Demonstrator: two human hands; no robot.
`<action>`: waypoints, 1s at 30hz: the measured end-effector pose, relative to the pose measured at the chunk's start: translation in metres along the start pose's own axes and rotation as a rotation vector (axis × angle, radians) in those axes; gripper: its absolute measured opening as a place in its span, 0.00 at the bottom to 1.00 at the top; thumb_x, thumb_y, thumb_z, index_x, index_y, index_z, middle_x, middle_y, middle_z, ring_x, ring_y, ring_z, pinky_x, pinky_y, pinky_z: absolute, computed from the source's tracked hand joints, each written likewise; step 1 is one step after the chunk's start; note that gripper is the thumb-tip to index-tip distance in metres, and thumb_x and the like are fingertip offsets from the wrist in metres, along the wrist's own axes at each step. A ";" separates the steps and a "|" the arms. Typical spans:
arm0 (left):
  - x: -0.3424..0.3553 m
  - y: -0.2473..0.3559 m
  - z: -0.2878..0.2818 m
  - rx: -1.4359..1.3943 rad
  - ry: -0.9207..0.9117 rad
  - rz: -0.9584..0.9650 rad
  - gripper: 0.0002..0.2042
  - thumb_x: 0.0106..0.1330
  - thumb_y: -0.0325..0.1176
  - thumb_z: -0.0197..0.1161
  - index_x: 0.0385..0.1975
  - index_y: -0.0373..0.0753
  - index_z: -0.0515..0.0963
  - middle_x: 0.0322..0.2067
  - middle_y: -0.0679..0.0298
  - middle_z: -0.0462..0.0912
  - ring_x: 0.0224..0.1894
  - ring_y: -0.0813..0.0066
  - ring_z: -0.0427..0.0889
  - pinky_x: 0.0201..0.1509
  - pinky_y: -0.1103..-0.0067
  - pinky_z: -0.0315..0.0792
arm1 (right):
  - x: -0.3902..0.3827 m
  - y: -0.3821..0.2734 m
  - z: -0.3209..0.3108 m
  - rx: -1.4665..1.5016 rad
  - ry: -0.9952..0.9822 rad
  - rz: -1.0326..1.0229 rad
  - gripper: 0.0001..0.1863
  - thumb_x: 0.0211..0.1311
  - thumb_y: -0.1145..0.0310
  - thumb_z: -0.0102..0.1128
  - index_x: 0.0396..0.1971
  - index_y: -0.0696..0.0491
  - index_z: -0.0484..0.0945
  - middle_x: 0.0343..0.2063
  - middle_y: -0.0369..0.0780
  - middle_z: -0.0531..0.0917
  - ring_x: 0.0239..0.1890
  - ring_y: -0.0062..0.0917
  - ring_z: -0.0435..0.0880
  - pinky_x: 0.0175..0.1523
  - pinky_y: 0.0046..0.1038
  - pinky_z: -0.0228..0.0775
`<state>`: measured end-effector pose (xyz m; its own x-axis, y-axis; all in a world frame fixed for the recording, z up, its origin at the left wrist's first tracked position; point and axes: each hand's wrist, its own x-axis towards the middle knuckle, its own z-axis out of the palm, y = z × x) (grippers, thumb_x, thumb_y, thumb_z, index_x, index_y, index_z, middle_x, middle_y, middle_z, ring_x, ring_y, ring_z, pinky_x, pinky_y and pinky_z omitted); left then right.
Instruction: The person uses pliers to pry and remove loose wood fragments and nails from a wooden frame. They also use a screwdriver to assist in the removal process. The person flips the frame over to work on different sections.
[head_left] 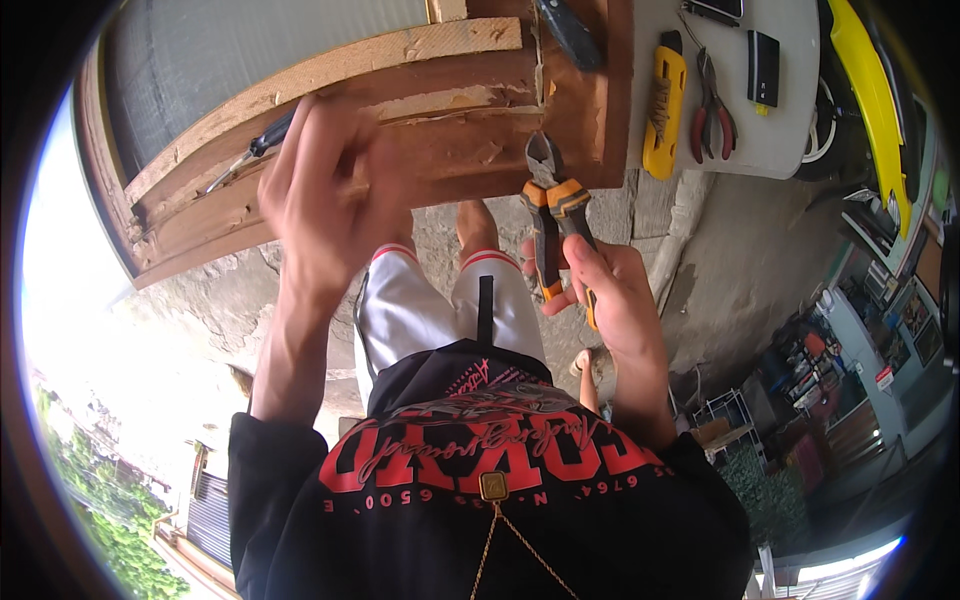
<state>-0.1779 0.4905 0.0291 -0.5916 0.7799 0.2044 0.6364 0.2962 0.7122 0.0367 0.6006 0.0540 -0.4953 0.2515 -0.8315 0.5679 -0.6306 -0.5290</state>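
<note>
My right hand [620, 290] is wrapped round a pair of cutting pliers [552, 195] with orange and black handles. Their metal jaws point away from me, over the near edge of a brown wooden frame [450, 165]. Raised over the left part of that frame is my left hand [325, 195], its fingers bent and smeared by motion, so I cannot tell whether it holds anything. Just beside and partly behind it lies a screwdriver [268, 138] with a dark handle and a thin metal shaft. A pale wood strip [400, 50] runs along the frame above it.
A dark-handled tool [570, 35] lies on the frame's far right. On the pale tabletop [785, 140] beside it are a yellow utility knife [663, 110], red-handled pliers [711, 115] and a small black box [763, 68]. A person's leg [588, 380] shows behind my right forearm.
</note>
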 end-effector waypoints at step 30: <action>-0.023 0.012 0.026 0.096 -0.097 -0.032 0.15 0.47 0.37 0.69 0.37 0.44 0.81 0.35 0.67 0.76 0.43 0.68 0.74 0.47 0.68 0.63 | 0.025 -0.041 -0.018 0.945 -0.435 0.581 0.42 0.66 0.37 0.24 0.11 0.60 0.68 0.48 0.67 0.69 0.51 0.62 0.71 0.28 0.44 0.83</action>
<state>-0.1438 0.4905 0.0152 -0.5645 0.8176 0.1133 0.6653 0.3694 0.6488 0.0126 0.6455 0.0514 -0.6093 -0.4055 -0.6814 0.1619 -0.9049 0.3937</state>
